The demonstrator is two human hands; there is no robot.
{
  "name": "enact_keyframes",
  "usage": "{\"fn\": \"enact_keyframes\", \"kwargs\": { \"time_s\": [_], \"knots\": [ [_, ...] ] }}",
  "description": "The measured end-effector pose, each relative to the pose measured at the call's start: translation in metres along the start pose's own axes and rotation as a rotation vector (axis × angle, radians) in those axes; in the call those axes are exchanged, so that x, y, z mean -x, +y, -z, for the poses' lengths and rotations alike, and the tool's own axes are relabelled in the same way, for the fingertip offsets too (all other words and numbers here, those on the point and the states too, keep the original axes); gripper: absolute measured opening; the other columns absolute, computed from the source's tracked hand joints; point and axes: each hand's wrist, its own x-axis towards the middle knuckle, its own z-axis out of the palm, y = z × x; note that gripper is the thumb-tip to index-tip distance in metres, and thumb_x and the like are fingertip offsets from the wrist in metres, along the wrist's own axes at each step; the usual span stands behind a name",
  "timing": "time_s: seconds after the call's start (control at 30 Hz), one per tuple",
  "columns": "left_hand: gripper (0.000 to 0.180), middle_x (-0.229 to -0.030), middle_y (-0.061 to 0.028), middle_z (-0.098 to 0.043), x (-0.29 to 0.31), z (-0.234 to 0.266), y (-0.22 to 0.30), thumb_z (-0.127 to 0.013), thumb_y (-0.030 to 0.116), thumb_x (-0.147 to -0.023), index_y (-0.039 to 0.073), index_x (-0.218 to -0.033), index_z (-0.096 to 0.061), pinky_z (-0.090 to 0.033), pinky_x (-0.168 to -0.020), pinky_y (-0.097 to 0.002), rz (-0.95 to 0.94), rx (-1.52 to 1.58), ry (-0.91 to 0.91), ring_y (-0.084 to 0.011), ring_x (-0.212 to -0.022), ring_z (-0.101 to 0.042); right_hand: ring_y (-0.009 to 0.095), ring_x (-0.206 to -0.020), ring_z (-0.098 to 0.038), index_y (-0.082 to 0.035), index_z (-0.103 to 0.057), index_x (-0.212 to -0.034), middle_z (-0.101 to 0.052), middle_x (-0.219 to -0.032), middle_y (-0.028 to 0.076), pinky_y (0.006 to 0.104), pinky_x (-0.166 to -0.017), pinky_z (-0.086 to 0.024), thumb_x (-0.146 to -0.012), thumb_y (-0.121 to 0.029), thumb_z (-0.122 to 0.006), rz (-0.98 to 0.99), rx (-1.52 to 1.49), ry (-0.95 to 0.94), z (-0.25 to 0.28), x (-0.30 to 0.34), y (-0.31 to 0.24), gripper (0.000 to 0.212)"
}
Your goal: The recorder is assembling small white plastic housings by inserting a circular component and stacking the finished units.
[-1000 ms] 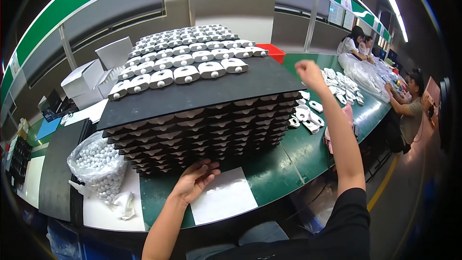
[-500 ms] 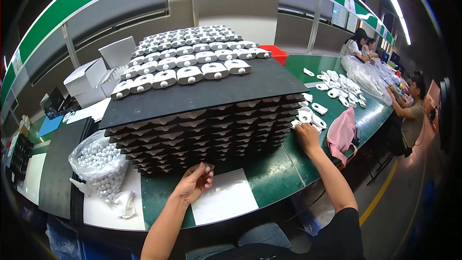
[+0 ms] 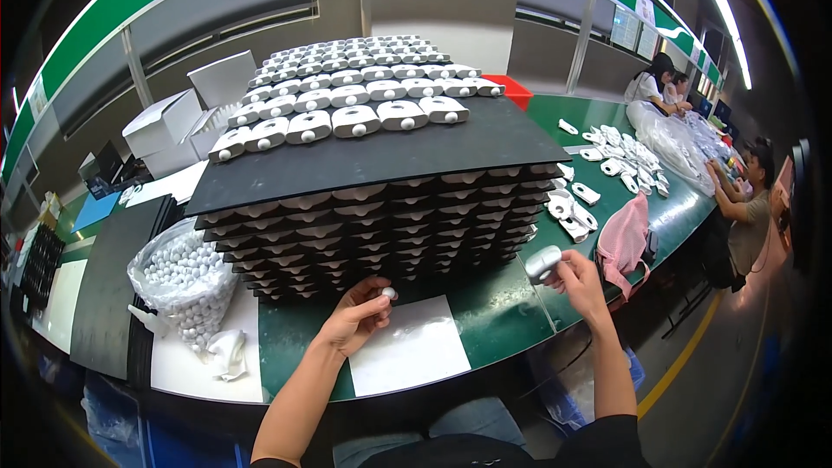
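Between thumb and fingers, my left hand [image 3: 358, 316] pinches a small white ball [image 3: 389, 293] above a white sheet [image 3: 407, 348]. My right hand [image 3: 579, 283] grips a rounded white plastic housing [image 3: 543, 263], raised over the green table to the right of the stack. Ahead of both hands stands a tall stack of black boards [image 3: 381, 230] with white housings between the layers. Rows of similar housings [image 3: 356, 120], each showing a white ball at its near end, cover much of the top board. Loose white housings [image 3: 572, 213] lie right of the stack.
A clear bag of white balls [image 3: 186, 282] stands at left beside black boards [image 3: 117, 295]. Farther right are a pink cloth [image 3: 623, 238], a pile of housings [image 3: 626, 159] and a red bin [image 3: 511, 90]. White boxes [image 3: 163, 132] stand back left. Co-workers [image 3: 752, 208] sit along the right.
My right hand has drawn back toward me from the loose pieces and now carries a white housing. The left hand keeps its ball, with the fingers slightly shifted. The view has tilted a little.
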Motion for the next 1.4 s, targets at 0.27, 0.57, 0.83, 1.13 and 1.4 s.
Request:
{"fn": "enact_keyframes", "kwargs": {
  "time_s": [0.27, 0.57, 0.83, 1.13, 1.4],
  "knots": [
    [0.014, -0.086, -0.006, -0.057, -0.002, 0.006, 0.002, -0.061, 0.011, -0.08, 0.008, -0.093, -0.057, -0.036, -0.057, -0.0238, -0.002, -0.023, 0.0, -0.0103, -0.066, -0.046, 0.004, -0.059, -0.046, -0.002, -0.053, -0.08, -0.053, -0.064, 0.0, 0.0177, -0.051, -0.035, -0.077, -0.007, -0.057, 0.168, -0.011, -0.199, -0.081, 0.029, -0.049, 0.007],
    [0.018, -0.087, -0.0037, -0.058, -0.003, 0.007, 0.0, -0.063, 0.009, -0.078, 0.007, -0.096, -0.058, -0.037, -0.057, -0.023, -0.03, -0.028, 0.02, -0.01, -0.066, -0.046, 0.007, -0.071, -0.053, 0.001, -0.043, -0.113, -0.058, -0.084, 0.004, 0.0189, -0.062, -0.043, -0.082, 0.0, -0.055, 0.043, -0.384, -0.393, -0.153, 0.027, -0.027, 0.033],
    [0.021, -0.085, -0.0025, -0.058, -0.002, 0.009, 0.001, -0.066, 0.009, -0.075, 0.007, -0.095, -0.059, -0.037, -0.057, -0.0222, -0.034, -0.045, 0.021, -0.0099, -0.066, -0.046, 0.011, -0.071, -0.056, 0.003, -0.051, -0.095, -0.06, -0.081, 0.008, 0.0238, -0.063, -0.045, -0.083, -0.007, -0.054, 0.118, -0.165, -0.332, -0.17, 0.032, -0.011, 0.016],
    [0.018, -0.088, -0.005, -0.058, -0.002, 0.005, 0.002, -0.061, 0.012, -0.08, 0.007, -0.097, -0.058, -0.037, -0.056, -0.0219, -0.03, -0.002, 0.005, -0.0099, -0.069, -0.048, 0.007, -0.067, -0.051, 0.001, -0.049, -0.094, -0.056, -0.079, 0.004, 0.0203, -0.059, -0.042, -0.084, -0.003, -0.051, 0.134, -0.196, -0.286, -0.17, 0.033, -0.012, 0.011],
    [0.027, -0.094, -0.0087, -0.059, -0.002, 0.006, 0.0, -0.063, 0.008, -0.078, 0.005, -0.104, -0.056, -0.039, -0.057, -0.0202, -0.062, 0.01, -0.01, -0.0094, -0.068, -0.05, 0.014, -0.073, -0.053, 0.0, -0.05, -0.094, -0.054, -0.079, 0.007, 0.026, -0.063, -0.043, -0.082, 0.0, -0.05, 0.501, 0.122, -0.254, -0.174, 0.037, -0.019, 0.012]
  ]
}}
